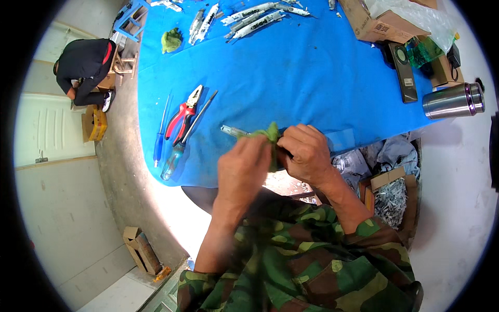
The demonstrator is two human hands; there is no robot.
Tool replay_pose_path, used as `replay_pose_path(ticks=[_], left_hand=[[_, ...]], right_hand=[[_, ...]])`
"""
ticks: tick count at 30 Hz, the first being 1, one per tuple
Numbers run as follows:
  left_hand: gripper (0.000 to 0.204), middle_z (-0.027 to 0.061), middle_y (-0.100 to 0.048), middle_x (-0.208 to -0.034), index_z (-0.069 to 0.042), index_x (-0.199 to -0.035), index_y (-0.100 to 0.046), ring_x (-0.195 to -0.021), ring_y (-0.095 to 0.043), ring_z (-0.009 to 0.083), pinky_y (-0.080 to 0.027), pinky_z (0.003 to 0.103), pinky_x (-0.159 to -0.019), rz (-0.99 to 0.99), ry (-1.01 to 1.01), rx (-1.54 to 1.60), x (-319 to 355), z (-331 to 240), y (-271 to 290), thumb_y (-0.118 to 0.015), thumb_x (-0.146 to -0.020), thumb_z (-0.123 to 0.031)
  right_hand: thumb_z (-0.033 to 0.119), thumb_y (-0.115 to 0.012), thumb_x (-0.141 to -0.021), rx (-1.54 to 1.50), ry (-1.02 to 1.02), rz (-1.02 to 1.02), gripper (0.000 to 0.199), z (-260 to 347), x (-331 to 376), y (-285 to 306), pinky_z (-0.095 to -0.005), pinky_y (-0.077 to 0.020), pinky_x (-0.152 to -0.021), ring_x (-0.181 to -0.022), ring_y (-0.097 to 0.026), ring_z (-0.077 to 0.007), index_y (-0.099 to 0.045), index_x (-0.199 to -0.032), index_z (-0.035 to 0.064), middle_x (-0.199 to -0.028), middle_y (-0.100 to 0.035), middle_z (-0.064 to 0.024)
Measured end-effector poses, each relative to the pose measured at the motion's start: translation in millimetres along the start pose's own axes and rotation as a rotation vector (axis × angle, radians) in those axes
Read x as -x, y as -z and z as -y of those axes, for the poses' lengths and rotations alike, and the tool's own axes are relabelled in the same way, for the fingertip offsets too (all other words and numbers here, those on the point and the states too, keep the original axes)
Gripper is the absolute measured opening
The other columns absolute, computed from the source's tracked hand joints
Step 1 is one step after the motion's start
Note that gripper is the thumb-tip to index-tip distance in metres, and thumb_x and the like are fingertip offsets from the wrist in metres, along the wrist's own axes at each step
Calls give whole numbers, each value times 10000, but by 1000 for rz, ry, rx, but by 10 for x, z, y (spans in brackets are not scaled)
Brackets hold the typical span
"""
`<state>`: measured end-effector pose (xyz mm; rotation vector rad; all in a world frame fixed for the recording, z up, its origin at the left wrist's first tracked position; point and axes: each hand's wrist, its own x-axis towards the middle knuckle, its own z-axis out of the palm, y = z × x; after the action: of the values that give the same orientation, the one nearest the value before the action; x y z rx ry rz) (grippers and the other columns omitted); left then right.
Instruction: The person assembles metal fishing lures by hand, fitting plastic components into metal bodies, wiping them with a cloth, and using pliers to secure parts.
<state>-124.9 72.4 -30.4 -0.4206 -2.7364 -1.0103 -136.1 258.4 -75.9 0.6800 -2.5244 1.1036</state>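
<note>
Camouflage jacket (306,260), then crumpled green cloth (272,133)

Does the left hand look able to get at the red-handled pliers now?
Probably yes: only the teal-handled screwdriver seems to lie between the left hand and the red-handled pliers. But that hand looks busy at the green rag.

Centre-left, on blue cloth-covered table (312,83): red-and-black-handled metal pliers (180,120) between blue-handled screwdriver (158,148), left, and teal-handled screwdriver (173,161), right. Farther right: narrow pale tube (232,130). Upper centre: long white tubes (258,25) right of crumpled green cloth (171,40). Upper right: cylindrical steel flask (447,102) right of dark rectangular device (404,77).
</note>
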Motion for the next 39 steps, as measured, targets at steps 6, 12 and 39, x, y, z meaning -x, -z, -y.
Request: replay_pose_path(ticks=[6,12,39], left_hand=[[146,170,-752,-955,-25,-1050,-738,-819,-744,380,-589,427,-711,-18,74,-136,-34,120,75,-772,-911,-56],[144,183,-766,-982,-11,-1051,-737,-830,-760,362,-597,404,-729,-93,111,-127,-33,197,110,-772,-918,-57],[93,143,-717,-912,-81,-1016,-692,-743,-704,380,-547,478,-625,-234,72,-168,33,420,166,-738,-936,-93]], right_hand=[[73,-834,-759,-62,23,-21,153,11,-10,1,-409,-442,-675,-783,-621,-266,-714,-852,94,-845,-638,-23],[119,-854,-774,-47,5,-11,148,47,-9,0,-402,-437,-679,-784,-618,-251,-724,-842,105,-834,-637,-13],[108,-876,-788,-55,72,24,128,31,-11,-3,-403,-397,-650,-725,-587,-242,-763,-845,92,-794,-654,-18]])
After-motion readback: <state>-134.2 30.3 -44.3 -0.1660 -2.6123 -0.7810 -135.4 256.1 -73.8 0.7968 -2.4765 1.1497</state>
